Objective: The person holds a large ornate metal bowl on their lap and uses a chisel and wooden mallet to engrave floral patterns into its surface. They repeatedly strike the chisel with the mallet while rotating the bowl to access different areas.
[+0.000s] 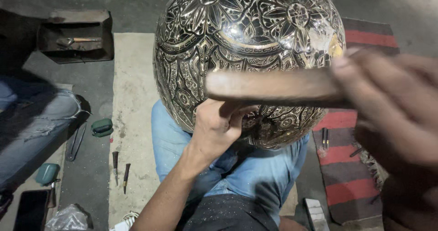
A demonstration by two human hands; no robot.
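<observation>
A large round metal vessel (246,44) with engraved black and silver flower patterns rests on my lap, over my blue jeans. My left hand (219,126) presses against its lower front; its fingers are curled, and a small tool may be pinched in them, but I cannot tell. My right hand (392,107), close to the camera and blurred, grips a wooden mallet (273,86) that lies across the vessel's front, just above my left hand.
Another person's jeans-clad leg (32,121) is at the left. On the floor lie two pointed chisels (120,169), metal tongs (75,142), green pouches (101,127), a phone (31,209) and a dark tray with a tool (75,41). A red striped rug (346,167) lies at the right.
</observation>
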